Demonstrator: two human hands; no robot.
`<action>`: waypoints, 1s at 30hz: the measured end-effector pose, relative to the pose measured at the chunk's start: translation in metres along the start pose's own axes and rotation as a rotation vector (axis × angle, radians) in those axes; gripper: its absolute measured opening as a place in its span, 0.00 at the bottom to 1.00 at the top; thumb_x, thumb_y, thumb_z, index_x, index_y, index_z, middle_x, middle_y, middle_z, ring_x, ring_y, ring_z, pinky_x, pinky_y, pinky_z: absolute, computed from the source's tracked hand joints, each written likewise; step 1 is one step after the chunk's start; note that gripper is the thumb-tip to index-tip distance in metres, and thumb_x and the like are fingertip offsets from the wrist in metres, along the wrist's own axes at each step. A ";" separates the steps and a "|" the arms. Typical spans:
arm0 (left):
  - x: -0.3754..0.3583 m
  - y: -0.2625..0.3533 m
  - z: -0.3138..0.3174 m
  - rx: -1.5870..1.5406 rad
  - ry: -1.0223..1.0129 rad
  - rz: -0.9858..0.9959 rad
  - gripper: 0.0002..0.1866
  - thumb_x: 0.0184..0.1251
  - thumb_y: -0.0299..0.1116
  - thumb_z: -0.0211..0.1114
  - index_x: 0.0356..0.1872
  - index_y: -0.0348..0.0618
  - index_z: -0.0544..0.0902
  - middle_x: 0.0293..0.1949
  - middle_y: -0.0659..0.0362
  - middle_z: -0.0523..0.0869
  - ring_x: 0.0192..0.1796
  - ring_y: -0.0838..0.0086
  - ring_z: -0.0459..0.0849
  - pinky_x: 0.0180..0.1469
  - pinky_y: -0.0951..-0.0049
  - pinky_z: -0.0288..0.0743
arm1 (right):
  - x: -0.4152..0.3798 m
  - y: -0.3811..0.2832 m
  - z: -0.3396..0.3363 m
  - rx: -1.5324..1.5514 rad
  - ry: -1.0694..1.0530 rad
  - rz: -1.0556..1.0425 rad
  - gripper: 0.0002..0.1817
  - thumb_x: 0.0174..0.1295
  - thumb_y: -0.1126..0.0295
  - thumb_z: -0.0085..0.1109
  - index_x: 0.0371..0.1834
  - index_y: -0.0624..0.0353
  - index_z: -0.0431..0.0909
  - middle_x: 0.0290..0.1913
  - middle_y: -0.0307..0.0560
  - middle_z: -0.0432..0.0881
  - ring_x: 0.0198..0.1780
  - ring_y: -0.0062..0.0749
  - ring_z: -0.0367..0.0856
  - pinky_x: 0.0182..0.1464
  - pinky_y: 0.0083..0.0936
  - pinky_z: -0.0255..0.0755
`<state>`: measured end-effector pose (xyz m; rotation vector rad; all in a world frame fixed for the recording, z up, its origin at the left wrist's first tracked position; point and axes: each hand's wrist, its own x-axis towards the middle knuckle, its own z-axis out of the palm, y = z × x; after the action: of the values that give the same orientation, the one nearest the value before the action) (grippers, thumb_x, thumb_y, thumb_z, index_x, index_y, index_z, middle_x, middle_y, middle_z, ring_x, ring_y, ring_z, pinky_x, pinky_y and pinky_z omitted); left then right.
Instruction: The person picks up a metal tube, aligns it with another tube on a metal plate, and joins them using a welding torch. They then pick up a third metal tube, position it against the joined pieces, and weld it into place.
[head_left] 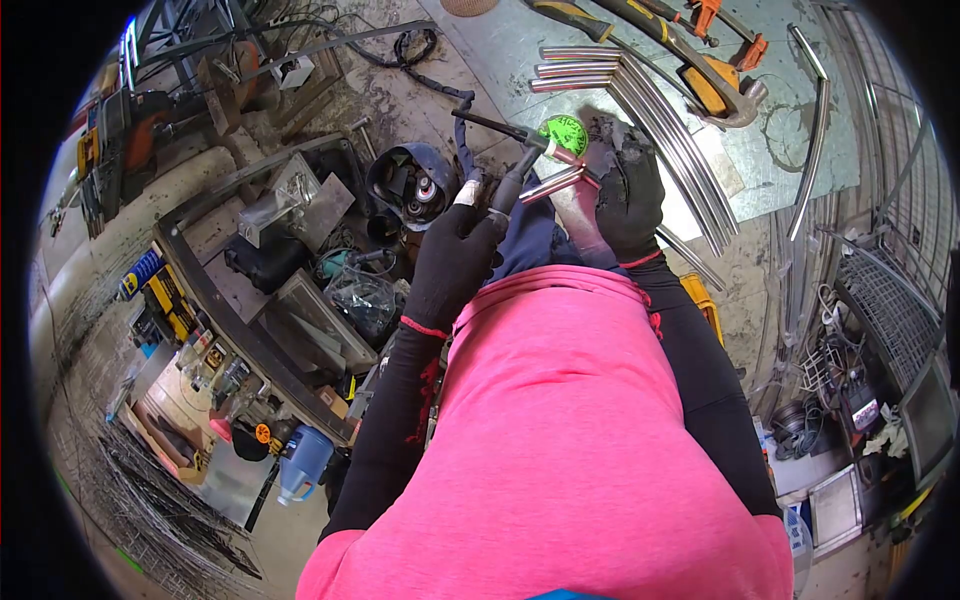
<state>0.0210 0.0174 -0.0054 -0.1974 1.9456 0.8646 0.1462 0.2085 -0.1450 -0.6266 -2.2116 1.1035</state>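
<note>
My left hand (pixel 458 262), in a black glove with a red cuff edge, is closed around the handle of a TIG welding torch (pixel 512 182). The torch has a long black back cap and a pinkish nozzle, which sits just above the short ends of bent metal tubes (pixel 552 186). My right hand (pixel 632 195), in a dark worn glove, is closed around these tubes; their long part comes out below the hand toward the lower right. A round green piece with black print (pixel 563 132) lies beyond the nozzle.
More bent tubes (pixel 660 135) lie on the metal sheet (pixel 775 165), near a hammer (pixel 735 105) and orange clamps (pixel 752 52). On the left stand a cluttered bin (pixel 262 335) and a round container (pixel 385 165). A blue jug (pixel 303 462) is lower left, wire racks (pixel 885 290) right.
</note>
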 end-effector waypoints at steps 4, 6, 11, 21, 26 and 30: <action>0.001 -0.006 0.000 -0.041 -0.005 0.020 0.19 0.74 0.41 0.70 0.50 0.32 0.85 0.36 0.56 0.88 0.31 0.76 0.87 0.31 0.75 0.77 | 0.000 -0.004 -0.003 0.019 -0.043 0.051 0.23 0.76 0.69 0.57 0.70 0.69 0.80 0.68 0.69 0.83 0.69 0.73 0.81 0.73 0.54 0.74; 0.001 -0.007 -0.001 -0.022 -0.016 0.023 0.19 0.75 0.41 0.69 0.50 0.32 0.85 0.37 0.57 0.88 0.31 0.76 0.88 0.31 0.75 0.77 | -0.004 0.000 -0.001 -0.010 -0.032 0.034 0.23 0.76 0.70 0.57 0.70 0.68 0.80 0.68 0.69 0.83 0.69 0.73 0.80 0.73 0.54 0.74; -0.001 -0.002 0.000 -0.033 -0.014 0.043 0.19 0.75 0.42 0.69 0.49 0.32 0.85 0.37 0.56 0.89 0.32 0.76 0.88 0.32 0.75 0.78 | -0.016 0.011 0.004 -0.015 0.002 0.049 0.23 0.76 0.70 0.60 0.70 0.68 0.80 0.69 0.69 0.82 0.69 0.72 0.80 0.72 0.55 0.74; 0.000 -0.002 0.000 -0.017 -0.007 0.073 0.18 0.75 0.42 0.69 0.48 0.32 0.86 0.36 0.57 0.89 0.31 0.77 0.88 0.32 0.75 0.78 | -0.006 0.013 0.003 -0.024 0.016 -0.040 0.24 0.73 0.67 0.65 0.69 0.66 0.79 0.66 0.67 0.82 0.63 0.70 0.84 0.63 0.51 0.80; 0.000 -0.003 -0.002 -0.001 -0.004 0.031 0.18 0.75 0.41 0.70 0.47 0.32 0.86 0.35 0.59 0.89 0.30 0.78 0.86 0.30 0.76 0.77 | -0.005 0.013 0.005 0.009 0.020 -0.035 0.22 0.76 0.66 0.58 0.69 0.64 0.81 0.63 0.64 0.85 0.63 0.67 0.84 0.66 0.49 0.80; 0.000 -0.005 0.000 -0.025 0.014 0.064 0.18 0.74 0.42 0.70 0.46 0.31 0.86 0.33 0.58 0.88 0.29 0.78 0.86 0.30 0.75 0.77 | 0.003 0.003 0.001 0.024 0.017 -0.062 0.21 0.76 0.68 0.56 0.68 0.65 0.81 0.64 0.63 0.85 0.64 0.69 0.83 0.66 0.52 0.79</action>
<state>0.0235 0.0136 -0.0085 -0.1574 1.9644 0.9319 0.1439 0.2117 -0.1472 -0.5516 -2.1854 1.0873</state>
